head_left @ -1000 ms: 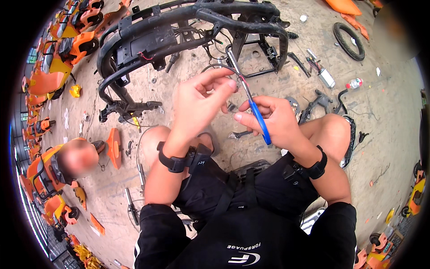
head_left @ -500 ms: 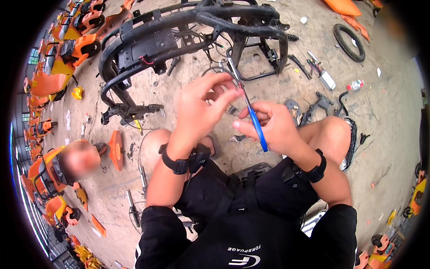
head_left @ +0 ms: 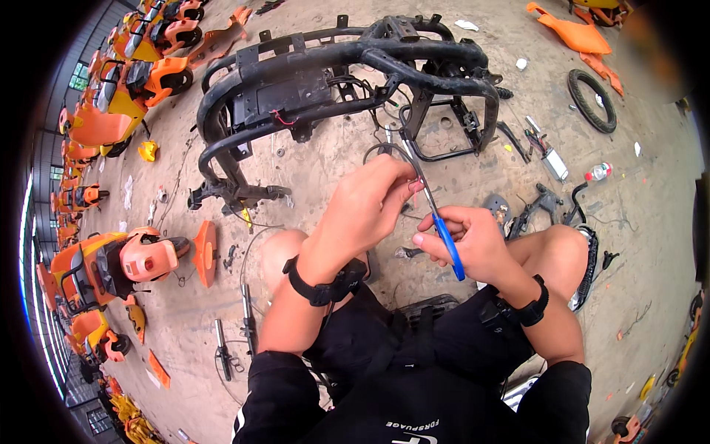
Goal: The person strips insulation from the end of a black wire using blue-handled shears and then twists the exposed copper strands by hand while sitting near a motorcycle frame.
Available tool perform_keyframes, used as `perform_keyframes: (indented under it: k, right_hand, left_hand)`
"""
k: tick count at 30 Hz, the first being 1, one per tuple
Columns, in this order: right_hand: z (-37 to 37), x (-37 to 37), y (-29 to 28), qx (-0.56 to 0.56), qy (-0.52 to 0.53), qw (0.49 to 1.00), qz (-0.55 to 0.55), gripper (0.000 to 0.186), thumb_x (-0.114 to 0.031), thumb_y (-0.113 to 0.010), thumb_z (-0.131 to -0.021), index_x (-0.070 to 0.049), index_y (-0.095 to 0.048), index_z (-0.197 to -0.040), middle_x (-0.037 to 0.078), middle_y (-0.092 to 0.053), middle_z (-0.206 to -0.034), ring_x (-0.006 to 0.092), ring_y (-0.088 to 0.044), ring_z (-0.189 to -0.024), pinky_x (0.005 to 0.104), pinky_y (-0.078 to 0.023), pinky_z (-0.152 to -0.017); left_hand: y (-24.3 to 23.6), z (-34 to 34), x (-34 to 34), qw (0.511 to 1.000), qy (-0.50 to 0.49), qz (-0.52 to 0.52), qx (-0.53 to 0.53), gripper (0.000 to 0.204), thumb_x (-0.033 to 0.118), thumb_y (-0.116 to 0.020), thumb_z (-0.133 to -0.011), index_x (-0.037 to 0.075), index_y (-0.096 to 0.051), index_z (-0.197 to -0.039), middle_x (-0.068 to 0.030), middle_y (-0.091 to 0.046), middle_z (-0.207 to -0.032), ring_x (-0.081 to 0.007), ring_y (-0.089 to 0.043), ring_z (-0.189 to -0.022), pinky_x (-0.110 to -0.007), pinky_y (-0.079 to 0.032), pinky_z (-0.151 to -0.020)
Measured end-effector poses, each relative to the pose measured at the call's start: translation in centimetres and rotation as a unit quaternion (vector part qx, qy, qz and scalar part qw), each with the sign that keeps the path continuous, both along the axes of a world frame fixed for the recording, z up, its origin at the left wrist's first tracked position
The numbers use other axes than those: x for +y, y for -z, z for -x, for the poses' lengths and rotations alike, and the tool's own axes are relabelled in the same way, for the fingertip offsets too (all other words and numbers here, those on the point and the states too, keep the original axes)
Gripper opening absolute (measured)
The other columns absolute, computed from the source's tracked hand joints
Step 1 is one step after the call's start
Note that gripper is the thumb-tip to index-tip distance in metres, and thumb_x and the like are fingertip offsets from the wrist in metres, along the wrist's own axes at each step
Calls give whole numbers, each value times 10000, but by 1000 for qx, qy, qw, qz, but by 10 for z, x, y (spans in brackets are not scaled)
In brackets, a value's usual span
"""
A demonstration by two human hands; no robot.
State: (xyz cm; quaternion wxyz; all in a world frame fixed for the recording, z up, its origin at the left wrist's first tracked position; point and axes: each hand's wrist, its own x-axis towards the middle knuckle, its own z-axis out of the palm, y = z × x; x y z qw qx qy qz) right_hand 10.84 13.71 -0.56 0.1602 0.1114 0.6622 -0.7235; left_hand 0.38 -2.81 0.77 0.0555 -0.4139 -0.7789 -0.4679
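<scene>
My right hand (head_left: 473, 244) grips blue-handled scissors (head_left: 442, 235), their metal blades pointing up and away toward a bundle of wires. My left hand (head_left: 367, 206) pinches a thin wire (head_left: 384, 148) right by the blades; the wire runs up into the black scooter frame (head_left: 347, 66) lying on the concrete in front of me. Both wrists wear black bands. I am sitting low with bare knees on either side of the hands.
Orange scooter bodies and panels (head_left: 111, 259) line the left side. A black tyre (head_left: 592, 100), a plastic bottle (head_left: 597, 172), black brackets (head_left: 547, 203) and small parts lie at right. An orange panel (head_left: 573, 33) lies at the far right.
Both hands have stayed close together by the wire; the scissors shifted slightly downward and the left fingers closed tighter on the wire. My view tilted a little.
</scene>
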Motion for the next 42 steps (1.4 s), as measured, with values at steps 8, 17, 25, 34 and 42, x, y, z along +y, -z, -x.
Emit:
perform_keyframes:
  k: [8,17,25,34,42]
  right_hand:
    - [0,-7,6,26,19,999,-23,305,-209,-757,-808,49,-638,-921,1,-588,-630,17,-477,-567,185,-340,-486]
    - [1,-4,9,47,-15,998,-30,366,-246,-785,-776,38,-635,-953,-34,-529,-618,11,-423,-550,196,-301,-470]
    - [1,-4,4,27,-19,999,-29,376,-258,-794,-772,44,-636,-931,-36,-527,-612,10,-412,-538,200,-283,-455]
    - [2,0,-1,-5,-35,999,2,386,-263,-805,-765,45,-640,-930,-28,-544,-614,9,-412,-522,197,-273,-439]
    - [4,-3,-2,-7,-13,1000,14,411,-275,-833,-738,48,-649,-912,-33,-547,-612,10,-413,-517,197,-268,-431]
  left_hand:
    - [4,-3,-2,998,1,45,39,103,-68,-615,-793,-11,-602,-878,-142,-558,-730,-311,-563,-614,-381,-429,-535]
    - [3,-1,-4,999,45,26,-6,47,-44,-616,-795,-25,-600,-836,-131,-549,-681,-296,-536,-569,-358,-416,-511]
    - [-2,0,-6,997,63,23,-49,30,-50,-592,-807,-34,-600,-831,-126,-549,-682,-256,-535,-559,-327,-405,-499]
    - [-5,5,-11,986,89,49,-132,44,-17,-566,-844,-41,-602,-836,-100,-592,-722,-182,-558,-593,-276,-410,-481]
    - [-8,4,-9,986,78,36,-141,83,23,-578,-858,-43,-596,-812,-90,-579,-712,-147,-517,-574,-256,-370,-454]
